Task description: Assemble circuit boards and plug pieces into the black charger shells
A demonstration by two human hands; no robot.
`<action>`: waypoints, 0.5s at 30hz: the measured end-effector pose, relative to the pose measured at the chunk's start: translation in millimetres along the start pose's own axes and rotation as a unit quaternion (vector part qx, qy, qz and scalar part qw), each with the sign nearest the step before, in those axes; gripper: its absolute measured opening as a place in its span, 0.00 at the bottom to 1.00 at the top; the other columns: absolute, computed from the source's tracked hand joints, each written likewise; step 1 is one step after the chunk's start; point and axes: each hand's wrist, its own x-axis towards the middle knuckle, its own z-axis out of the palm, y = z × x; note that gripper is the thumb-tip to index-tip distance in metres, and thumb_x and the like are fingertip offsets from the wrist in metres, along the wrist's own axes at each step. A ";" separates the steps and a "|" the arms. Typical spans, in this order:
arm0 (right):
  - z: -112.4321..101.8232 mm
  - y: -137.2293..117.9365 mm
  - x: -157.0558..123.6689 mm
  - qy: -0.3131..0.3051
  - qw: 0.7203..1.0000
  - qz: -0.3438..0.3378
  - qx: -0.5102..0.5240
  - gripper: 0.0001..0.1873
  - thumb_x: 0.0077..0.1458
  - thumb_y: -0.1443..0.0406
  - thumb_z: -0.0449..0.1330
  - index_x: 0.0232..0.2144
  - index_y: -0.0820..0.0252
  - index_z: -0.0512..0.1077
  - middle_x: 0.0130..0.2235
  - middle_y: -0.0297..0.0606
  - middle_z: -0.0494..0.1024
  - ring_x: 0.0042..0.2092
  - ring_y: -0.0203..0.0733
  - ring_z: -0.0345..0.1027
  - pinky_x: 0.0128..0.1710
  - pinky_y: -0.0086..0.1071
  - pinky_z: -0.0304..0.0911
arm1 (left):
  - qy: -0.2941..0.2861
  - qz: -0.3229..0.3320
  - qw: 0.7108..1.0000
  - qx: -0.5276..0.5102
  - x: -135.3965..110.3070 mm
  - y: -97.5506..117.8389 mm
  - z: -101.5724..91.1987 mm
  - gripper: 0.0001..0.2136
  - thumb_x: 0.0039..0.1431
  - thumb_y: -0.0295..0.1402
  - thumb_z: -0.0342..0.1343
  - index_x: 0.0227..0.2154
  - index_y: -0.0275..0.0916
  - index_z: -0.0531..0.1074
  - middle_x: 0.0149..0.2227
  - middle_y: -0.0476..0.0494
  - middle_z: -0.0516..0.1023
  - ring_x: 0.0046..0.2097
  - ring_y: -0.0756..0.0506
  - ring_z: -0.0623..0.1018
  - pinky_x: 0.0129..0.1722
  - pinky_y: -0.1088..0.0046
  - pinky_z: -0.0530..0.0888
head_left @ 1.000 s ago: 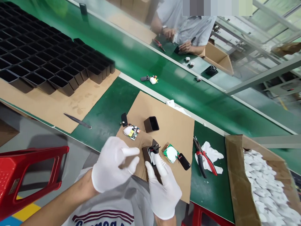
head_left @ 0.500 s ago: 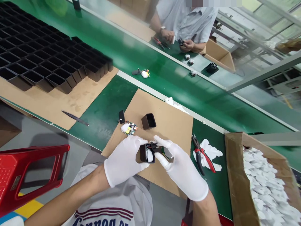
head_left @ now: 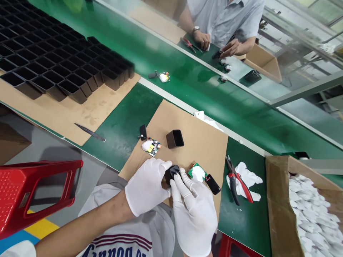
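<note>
My left hand [head_left: 147, 187], in a white glove, is closed around a small black plastic case [head_left: 169, 175] above the cardboard sheet [head_left: 198, 125]. The gloved fingers of my right hand [head_left: 195, 216] press together on the black cap [head_left: 174, 169] over the case's opening. Beyond the right fingers lies a green circuit board [head_left: 197, 172] with a white blob, wired to a black cap [head_left: 213, 184]. Another circuit board [head_left: 151, 147] with its cap [head_left: 143, 132] rests left of an open, upright black case [head_left: 174, 139].
Rows of open black cases [head_left: 66, 67] fill the left. Tweezers [head_left: 89, 132] lie nearer me. Red-handled pliers [head_left: 238, 182] rest on a white glove [head_left: 249, 178], beside a carton [head_left: 278, 200] of white pieces. Across the green conveyor, a person's hands [head_left: 232, 48] hold a black part.
The black cap now sits over the case, hiding the white filling inside. My right hand has shifted down and over it, uncovering the circuit board on the right.
</note>
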 end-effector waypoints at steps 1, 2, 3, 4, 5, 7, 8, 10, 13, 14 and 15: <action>-0.2 -0.7 0.2 -0.001 1.000 -0.004 -0.014 0.08 0.69 0.69 0.67 0.50 0.63 0.82 0.47 0.50 0.89 0.45 0.53 0.85 0.49 0.48 0.80 | 0.000 0.001 1.000 0.003 0.5 0.5 -0.5 0.13 0.62 0.28 0.59 0.50 0.39 0.72 0.41 0.38 0.82 0.42 0.35 0.80 0.44 0.55 0.77; -0.6 -1.6 0.2 -0.004 1.000 -0.006 -0.026 0.08 0.69 0.70 0.67 0.49 0.63 0.81 0.46 0.50 0.89 0.45 0.53 0.85 0.48 0.48 0.79 | 0.000 0.002 1.000 0.006 1.2 1.3 -1.2 0.12 0.62 0.28 0.58 0.48 0.39 0.72 0.40 0.38 0.81 0.41 0.35 0.79 0.43 0.55 0.76; -0.9 -2.7 -0.1 -0.008 0.999 -0.004 -0.038 0.08 0.69 0.69 0.67 0.49 0.63 0.81 0.45 0.49 0.89 0.45 0.54 0.85 0.47 0.48 0.79 | 0.001 0.002 1.000 0.009 1.8 2.3 -1.9 0.10 0.62 0.28 0.58 0.47 0.39 0.72 0.39 0.38 0.81 0.39 0.36 0.79 0.41 0.56 0.76; -1.2 -3.9 -0.5 -0.012 0.999 -0.001 -0.050 0.07 0.69 0.69 0.67 0.49 0.62 0.81 0.44 0.49 0.89 0.44 0.54 0.85 0.47 0.48 0.79 | 0.003 0.001 1.000 0.012 2.4 3.4 -2.7 0.09 0.62 0.27 0.57 0.45 0.39 0.73 0.38 0.39 0.80 0.38 0.36 0.78 0.40 0.56 0.75; -1.2 -4.9 -1.1 -0.013 0.998 0.003 -0.060 0.07 0.69 0.68 0.66 0.48 0.62 0.81 0.43 0.48 0.89 0.44 0.54 0.85 0.46 0.48 0.78 | 0.006 0.000 1.000 0.015 2.9 4.4 -3.3 0.08 0.62 0.27 0.57 0.44 0.39 0.73 0.37 0.39 0.80 0.37 0.36 0.78 0.38 0.57 0.74; -0.7 -6.1 -2.2 -0.010 0.997 0.007 -0.073 0.07 0.69 0.67 0.66 0.48 0.61 0.81 0.43 0.48 0.89 0.42 0.54 0.84 0.46 0.49 0.77 | 0.017 0.002 1.000 0.017 3.7 5.8 -4.4 0.09 0.61 0.26 0.56 0.43 0.39 0.73 0.36 0.40 0.79 0.36 0.37 0.77 0.37 0.58 0.74; -0.5 -6.1 -2.7 -0.004 0.997 0.004 -0.077 0.07 0.69 0.68 0.66 0.48 0.61 0.81 0.43 0.48 0.89 0.42 0.55 0.83 0.46 0.50 0.77 | 0.022 0.003 1.000 0.016 4.0 6.2 -4.8 0.09 0.60 0.26 0.56 0.44 0.39 0.73 0.35 0.40 0.78 0.36 0.37 0.77 0.37 0.58 0.74; -0.4 -4.9 -3.7 0.004 0.998 -0.007 -0.064 0.08 0.69 0.68 0.66 0.49 0.60 0.81 0.42 0.47 0.88 0.42 0.55 0.82 0.45 0.50 0.78 | 0.032 0.007 0.999 0.014 4.6 6.3 -5.5 0.11 0.59 0.26 0.57 0.45 0.39 0.72 0.36 0.41 0.79 0.36 0.37 0.77 0.37 0.57 0.76; -1.4 -2.3 -5.2 -0.013 1.000 -0.001 -0.015 0.12 0.73 0.63 0.61 0.54 0.60 0.80 0.45 0.49 0.86 0.46 0.55 0.81 0.46 0.50 0.79 | 0.035 0.010 0.999 0.010 5.5 6.1 -6.5 0.10 0.59 0.26 0.58 0.44 0.40 0.72 0.35 0.42 0.79 0.37 0.37 0.78 0.38 0.57 0.77; -1.5 -1.7 -5.7 -0.022 1.000 0.007 -0.001 0.14 0.74 0.62 0.59 0.56 0.60 0.79 0.47 0.49 0.86 0.48 0.55 0.81 0.47 0.50 0.80 | 0.036 0.010 0.999 0.009 5.8 6.1 -6.8 0.10 0.59 0.27 0.58 0.44 0.40 0.72 0.35 0.42 0.79 0.37 0.37 0.78 0.38 0.57 0.78; -1.4 -1.1 -6.1 -0.027 1.000 0.013 0.008 0.15 0.75 0.63 0.58 0.57 0.60 0.79 0.49 0.50 0.85 0.48 0.54 0.81 0.47 0.49 0.80 | 0.036 0.010 0.999 0.008 5.9 6.1 -6.9 0.10 0.59 0.27 0.59 0.44 0.40 0.72 0.35 0.42 0.79 0.37 0.37 0.79 0.38 0.57 0.78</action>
